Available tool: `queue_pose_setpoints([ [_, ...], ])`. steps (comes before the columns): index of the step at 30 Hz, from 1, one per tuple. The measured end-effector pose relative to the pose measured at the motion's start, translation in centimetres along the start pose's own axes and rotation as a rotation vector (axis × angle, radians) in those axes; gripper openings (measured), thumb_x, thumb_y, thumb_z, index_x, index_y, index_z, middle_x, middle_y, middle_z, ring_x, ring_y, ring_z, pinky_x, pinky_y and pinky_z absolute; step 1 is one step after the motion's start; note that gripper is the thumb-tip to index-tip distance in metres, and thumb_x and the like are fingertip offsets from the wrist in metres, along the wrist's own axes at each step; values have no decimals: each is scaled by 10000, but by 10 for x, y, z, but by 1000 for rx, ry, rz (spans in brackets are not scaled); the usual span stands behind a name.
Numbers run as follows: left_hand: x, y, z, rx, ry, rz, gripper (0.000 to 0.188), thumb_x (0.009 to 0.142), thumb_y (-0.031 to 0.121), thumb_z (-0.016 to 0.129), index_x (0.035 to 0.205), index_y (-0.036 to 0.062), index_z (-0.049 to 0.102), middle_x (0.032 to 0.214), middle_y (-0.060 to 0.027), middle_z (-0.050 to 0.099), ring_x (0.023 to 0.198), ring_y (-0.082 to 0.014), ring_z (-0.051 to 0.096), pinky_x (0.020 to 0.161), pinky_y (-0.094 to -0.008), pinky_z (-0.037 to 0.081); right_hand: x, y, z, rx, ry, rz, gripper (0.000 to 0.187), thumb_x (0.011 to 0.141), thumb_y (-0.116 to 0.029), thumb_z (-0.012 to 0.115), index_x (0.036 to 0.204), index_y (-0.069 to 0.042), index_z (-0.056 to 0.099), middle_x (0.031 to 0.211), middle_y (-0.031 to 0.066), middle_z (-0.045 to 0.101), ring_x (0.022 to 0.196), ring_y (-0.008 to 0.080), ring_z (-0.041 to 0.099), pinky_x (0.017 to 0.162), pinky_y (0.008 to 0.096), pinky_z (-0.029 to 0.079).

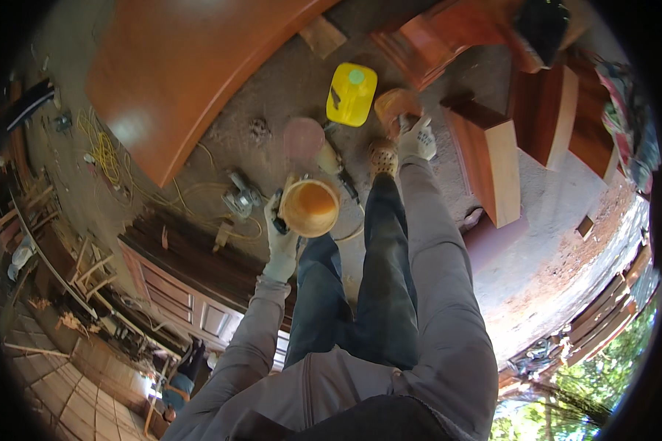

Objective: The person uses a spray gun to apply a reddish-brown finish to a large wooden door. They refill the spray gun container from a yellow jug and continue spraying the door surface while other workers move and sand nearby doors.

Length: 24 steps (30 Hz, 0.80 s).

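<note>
One pot [310,226] with orange-brown contents [315,198] is hanging above the floor [228,143], the left hand [280,248] wrapping its side. The right hand [419,141] is reaching to one brown piece [391,107]; whether its fingers are gripping or only touching, I cannot tell. The step seems to be working on that piece, probably calling next for keeping the pot level. One yellow jug [351,99] is standing nearby; two power tools [241,197] and one big curved panel [176,73] are lying farther out.

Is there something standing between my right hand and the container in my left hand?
The tan clog shows between your right hand and the container, seemingly at floor level; nothing visible blocks the way above it.
</note>
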<state>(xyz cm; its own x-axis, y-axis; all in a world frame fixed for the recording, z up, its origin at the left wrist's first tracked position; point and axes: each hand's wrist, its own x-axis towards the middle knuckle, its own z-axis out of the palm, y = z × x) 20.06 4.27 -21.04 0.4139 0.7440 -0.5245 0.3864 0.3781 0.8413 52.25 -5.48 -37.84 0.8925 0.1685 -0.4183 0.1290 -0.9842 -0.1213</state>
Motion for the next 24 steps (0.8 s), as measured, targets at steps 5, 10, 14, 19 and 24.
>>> queue_pose_setpoints([
  [5,29,-18,27,-148,-10,-180,747,870,61,753,1486,88,333,1446,-78,412,1346,-198,421,1141,-326,341,0,41,43,-173,270,-371,515,939,-546,550,1187,-95,561,947,154,682,834,370,666,691,527,532],
  [10,55,-39,33,11,-84,-135,741,857,10,743,1476,99,346,1449,-88,412,1366,-195,401,1153,-332,340,5,50,41,-330,360,-614,465,929,-507,580,1150,-98,586,972,134,670,891,352,652,710,507,499],
  [14,70,-61,40,-74,-146,-106,712,891,98,731,1478,93,328,1456,-82,411,1369,-202,397,1167,-342,313,21,72,37,-391,310,-921,444,921,-496,596,1155,-119,592,970,116,664,873,330,645,697,487,480],
  [19,87,-70,80,-143,-53,-148,705,896,15,689,1485,114,313,1442,-79,414,1351,-194,407,1141,-336,354,19,51,18,-364,240,-800,469,917,-489,612,1135,-74,586,930,102,678,860,311,654,723,485,482],
  [24,114,-77,165,-194,270,-323,764,886,-33,680,1491,180,265,1345,-102,474,1240,-184,488,1047,-305,445,-7,37,38,-51,290,-555,461,893,-485,651,1040,-59,555,863,143,682,795,342,667,685,496,499],
])
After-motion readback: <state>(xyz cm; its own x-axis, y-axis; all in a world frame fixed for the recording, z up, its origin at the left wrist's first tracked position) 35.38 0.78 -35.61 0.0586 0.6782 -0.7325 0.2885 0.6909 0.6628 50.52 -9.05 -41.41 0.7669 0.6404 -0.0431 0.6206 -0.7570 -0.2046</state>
